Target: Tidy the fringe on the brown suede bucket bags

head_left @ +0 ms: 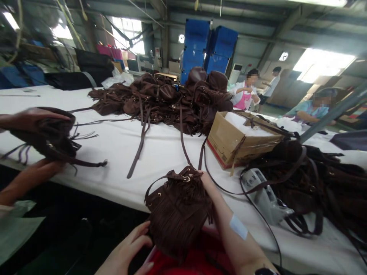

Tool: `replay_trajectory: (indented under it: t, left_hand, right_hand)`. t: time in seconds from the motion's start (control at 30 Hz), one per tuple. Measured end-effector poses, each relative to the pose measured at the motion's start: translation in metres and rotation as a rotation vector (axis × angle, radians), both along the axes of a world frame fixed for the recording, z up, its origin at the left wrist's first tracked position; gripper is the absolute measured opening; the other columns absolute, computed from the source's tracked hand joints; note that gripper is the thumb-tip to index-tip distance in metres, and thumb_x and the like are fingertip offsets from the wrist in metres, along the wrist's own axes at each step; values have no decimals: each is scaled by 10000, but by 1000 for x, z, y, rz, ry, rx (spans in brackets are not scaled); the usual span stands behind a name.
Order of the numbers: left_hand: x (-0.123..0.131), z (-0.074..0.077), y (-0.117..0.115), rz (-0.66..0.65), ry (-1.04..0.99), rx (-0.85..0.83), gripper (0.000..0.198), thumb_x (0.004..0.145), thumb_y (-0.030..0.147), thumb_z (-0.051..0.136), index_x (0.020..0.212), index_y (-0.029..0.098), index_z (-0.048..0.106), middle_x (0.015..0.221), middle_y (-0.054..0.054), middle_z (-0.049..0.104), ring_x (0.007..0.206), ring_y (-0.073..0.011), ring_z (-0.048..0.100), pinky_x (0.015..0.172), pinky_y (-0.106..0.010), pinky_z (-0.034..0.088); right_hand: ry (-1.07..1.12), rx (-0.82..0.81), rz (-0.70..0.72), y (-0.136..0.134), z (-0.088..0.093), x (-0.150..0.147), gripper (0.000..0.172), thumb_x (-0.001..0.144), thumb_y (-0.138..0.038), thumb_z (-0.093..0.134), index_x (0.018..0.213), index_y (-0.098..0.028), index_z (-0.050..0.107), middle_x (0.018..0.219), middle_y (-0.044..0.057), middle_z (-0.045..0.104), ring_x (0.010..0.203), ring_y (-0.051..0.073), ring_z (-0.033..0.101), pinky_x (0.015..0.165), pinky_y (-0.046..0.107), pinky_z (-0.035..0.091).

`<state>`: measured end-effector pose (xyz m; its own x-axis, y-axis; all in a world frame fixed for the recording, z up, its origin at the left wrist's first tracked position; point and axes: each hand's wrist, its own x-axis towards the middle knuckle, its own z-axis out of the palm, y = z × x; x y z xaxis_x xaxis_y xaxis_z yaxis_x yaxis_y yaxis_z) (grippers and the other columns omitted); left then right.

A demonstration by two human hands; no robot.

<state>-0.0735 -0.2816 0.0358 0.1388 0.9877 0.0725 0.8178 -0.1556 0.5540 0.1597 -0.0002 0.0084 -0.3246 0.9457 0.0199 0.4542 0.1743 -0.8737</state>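
A dark brown fringed drawstring bag hangs over the table's front edge, close to my body. Its top shows a gold-coloured clasp and eyelets. My right hand grips the upper right of the bag; most of its fingers are hidden behind the material. At the lower left side of the bag is my left hand, its fingers apart and curved, the fingertips beside or lightly touching the fringe. A long brown strap runs from the bag's top across the white tabletop.
A heap of brown bags lies at the back. To the right stand a cardboard box, a grey-white device and more dark bags. On the left, a co-worker's hands hold another brown bag. People work beyond.
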Motion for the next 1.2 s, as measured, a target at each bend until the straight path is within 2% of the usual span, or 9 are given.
replay_trajectory:
  t: [0.1, 0.23, 0.37, 0.5, 0.63, 0.83, 0.97, 1.07, 1.2]
  left_hand:
    - [-14, 9, 8, 177, 1, 172, 343, 838, 433, 563, 1155, 307, 590, 1397, -53, 523, 1192, -255, 574, 976, -393, 510]
    - [-28, 31, 26, 450, -97, 440, 329, 905, 414, 447, 1157, 230, 553, 1339, -94, 542, 1224, -258, 535, 1039, -429, 454]
    - [-37, 53, 37, 631, -191, 608, 330, 950, 353, 337, 1176, 192, 515, 1265, -115, 557, 1211, -238, 523, 1044, -424, 440]
    - [-34, 73, 32, 649, -189, 801, 349, 938, 285, 392, 1265, 183, 462, 1329, -127, 505, 1243, -243, 485, 1052, -438, 424]
    - [-11, 77, 40, 362, -71, 719, 276, 902, 249, 463, 1161, 210, 550, 1210, -93, 586, 1171, -230, 529, 1044, -423, 427]
    - [21, 18, 85, 295, 196, 239, 432, 751, 82, 505, 1158, 213, 570, 1376, -101, 439, 1292, -269, 394, 1082, -451, 365]
    - [18, -17, 82, 271, 315, 26, 356, 753, 36, 436, 1043, 172, 592, 1257, -123, 518, 1150, -252, 504, 978, -401, 427]
    - [15, -22, 60, 210, 364, -130, 258, 806, 88, 419, 987, 172, 583, 1040, -103, 614, 964, -225, 596, 868, -364, 465]
    - [18, -14, 26, 119, 362, -273, 198, 846, 136, 417, 943, 202, 577, 836, -55, 655, 836, -215, 627, 770, -340, 480]
  right_hand:
    - [-124, 212, 83, -46, 60, -13, 284, 793, -508, 614, 783, -242, 710, 743, 34, 723, 734, 217, 648, 663, 278, 473]
    - [-317, 554, 276, -98, 136, -37, 281, 863, -513, 555, 810, -272, 691, 749, 48, 697, 736, 205, 617, 682, 272, 393]
    - [-362, 588, 279, -92, 158, -65, 300, 848, -491, 573, 705, -243, 663, 654, 14, 654, 597, 166, 549, 561, 265, 315]
    - [-347, 549, 335, -71, 138, -82, 278, 815, -457, 615, 671, -221, 653, 591, -16, 616, 547, 130, 495, 519, 250, 276]
    - [-217, 440, 368, -70, 108, -90, 279, 818, -436, 609, 680, -197, 651, 581, -26, 595, 540, 115, 475, 505, 230, 285]
    - [-107, 401, 347, -63, 55, -85, 283, 839, -436, 590, 708, -196, 663, 610, -21, 611, 571, 127, 498, 532, 227, 326]
    - [-46, 326, 300, -46, 14, -70, 287, 847, -450, 571, 752, -204, 682, 652, -10, 639, 593, 142, 530, 556, 231, 363]
    - [-6, 294, 278, -40, -7, -63, 321, 843, -472, 566, 700, -197, 651, 608, -15, 600, 568, 138, 506, 535, 230, 350]
    - [39, 289, 264, -41, -13, -61, 340, 840, -468, 575, 636, -196, 595, 553, -31, 535, 544, 126, 475, 516, 229, 318]
